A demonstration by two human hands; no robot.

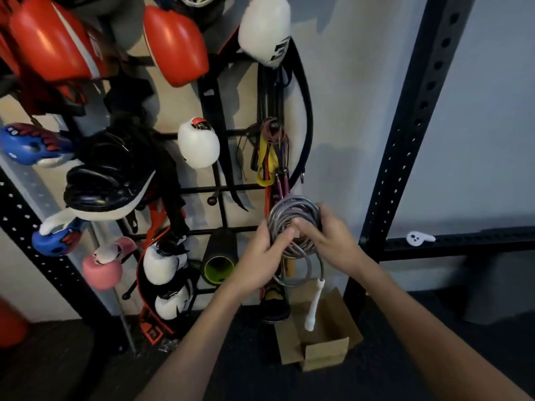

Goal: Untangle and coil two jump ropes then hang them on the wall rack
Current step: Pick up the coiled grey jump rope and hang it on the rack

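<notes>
**Coiled grey rope held in front of the wall rack**

A grey, glossy plastic-coated jump rope [292, 219], wound into a round coil of several loops, is held up just in front of the black wire wall rack [220, 186], low on its right side. The coil's lower left is clasped by the left hand [262, 256], fingers wrapped around the strands; its lower right is pinched by the right hand [327, 237], thumb across the front. Part of the coil is hidden behind both hands. A loose loop sags below, and one slim white moulded handle [314, 305] dangles from it; a second handle cannot be made out. A brown cardboard box [324, 351] is seen on the dark floor beneath. Blurred red padded boxing gloves [173, 44] are hung higher up.
</notes>
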